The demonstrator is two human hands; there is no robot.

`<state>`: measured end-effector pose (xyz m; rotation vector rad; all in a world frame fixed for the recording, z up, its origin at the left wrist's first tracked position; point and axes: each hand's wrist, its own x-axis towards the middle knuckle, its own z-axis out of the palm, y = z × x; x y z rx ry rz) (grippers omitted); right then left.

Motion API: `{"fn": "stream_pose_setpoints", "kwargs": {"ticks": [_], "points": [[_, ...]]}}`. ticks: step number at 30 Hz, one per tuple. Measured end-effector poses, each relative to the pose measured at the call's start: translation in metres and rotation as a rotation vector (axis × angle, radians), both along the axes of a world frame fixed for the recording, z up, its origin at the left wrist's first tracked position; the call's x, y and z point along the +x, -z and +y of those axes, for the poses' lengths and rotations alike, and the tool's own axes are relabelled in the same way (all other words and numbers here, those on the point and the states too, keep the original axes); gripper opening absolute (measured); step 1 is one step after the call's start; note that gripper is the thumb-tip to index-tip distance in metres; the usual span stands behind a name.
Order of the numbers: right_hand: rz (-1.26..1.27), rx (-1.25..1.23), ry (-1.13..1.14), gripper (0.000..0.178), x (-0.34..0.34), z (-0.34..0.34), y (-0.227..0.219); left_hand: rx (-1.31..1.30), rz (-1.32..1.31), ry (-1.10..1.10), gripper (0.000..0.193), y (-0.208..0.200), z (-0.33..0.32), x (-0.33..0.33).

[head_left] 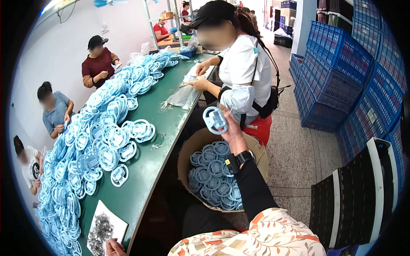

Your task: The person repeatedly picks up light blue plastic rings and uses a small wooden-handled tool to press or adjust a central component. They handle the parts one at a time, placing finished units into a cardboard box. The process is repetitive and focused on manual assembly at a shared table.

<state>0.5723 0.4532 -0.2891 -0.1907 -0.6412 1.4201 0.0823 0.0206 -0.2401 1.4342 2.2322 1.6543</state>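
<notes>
My right hand [232, 130] is raised over a round cardboard bin and closed on a light blue ring-shaped plastic part [215, 120], which has a bar across its middle. A thin pointed piece sticks up beside those fingers; I cannot tell what it is. Many similar blue parts [213, 175] fill the cardboard bin [186, 149]. At the lower edge, my left hand [115, 247] has its fingertips drawn together by a white tray [121, 225]. Small shiny metal pieces [101, 229] lie heaped in that tray. Whatever the left fingers pinch is too small to make out.
A long heap of blue parts [92, 141] covers the far side of the green table [160, 153]. One person in white [245, 64] sits close ahead on a red stool [259, 129]; others work across the table. Blue crates [333, 51] are stacked at right.
</notes>
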Motion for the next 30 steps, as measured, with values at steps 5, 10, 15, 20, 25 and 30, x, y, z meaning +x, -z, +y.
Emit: {"fn": "stream_pose_setpoints", "kwargs": {"ticks": [5,10,15,20,25,30], "points": [[-0.144,0.087,-0.556,0.043,-0.132,-0.051,-0.055,-0.08,-0.085,-0.06,0.031,-0.009,-0.009,0.004],[-0.384,0.099,-0.967,0.028,-0.264,-0.136,-0.064,-0.039,-0.222,-0.043,0.029,0.001,-0.012,-0.006],[-0.538,0.202,-1.11,0.026,-0.361,-0.203,-0.063,0.006,-0.355,-0.07,0.021,0.01,-0.019,-0.021],[-0.739,0.161,-1.13,0.026,-0.398,-0.235,-0.076,0.11,-0.614,0.031,0.029,-0.001,-0.012,-0.027],[-0.847,0.287,-1.162,0.027,-0.421,-0.254,-0.082,0.057,-0.75,0.198,0.042,-0.02,-0.02,-0.036],[-0.966,0.315,-1.085,0.03,-0.434,-0.263,-0.085,0.115,-0.863,0.069,0.034,-0.026,-0.023,-0.044]]}}
